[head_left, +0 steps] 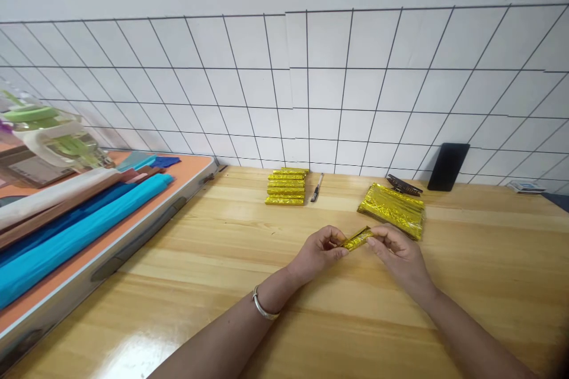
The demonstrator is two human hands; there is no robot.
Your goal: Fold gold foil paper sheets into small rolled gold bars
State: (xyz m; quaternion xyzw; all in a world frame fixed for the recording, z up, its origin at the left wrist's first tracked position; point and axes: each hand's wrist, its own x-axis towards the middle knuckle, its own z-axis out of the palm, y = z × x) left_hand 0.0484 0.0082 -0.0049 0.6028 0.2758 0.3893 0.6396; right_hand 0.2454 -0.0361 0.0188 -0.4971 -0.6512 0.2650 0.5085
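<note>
A gold strip (357, 240) is held in the air over the near part of the counter (200, 266), slanting up from left to right. The grip of the left hand (320, 251) is clamped on its lower left end, thumb against fingers; the grip of the right hand (398, 251) is pinched on its upper right end. A bangle (264, 306) circles the left wrist.

Just beyond the right hand, a stack (393, 207) of gold sheets lies flat. A dark object (403, 185), too small to name surely, lies just behind it, and a black phone (448, 167) leans upright against the tiled wall (329, 89). Farther left, folded gold pieces (285, 189) lie in a row running back toward the wall, with a pen (317, 188) just beside them on the right.

At far left, an orange surface (133, 222) carries blue, brown and white rolls (89, 222), a box (33, 167) and a green-lidded bottle (56, 136).
</note>
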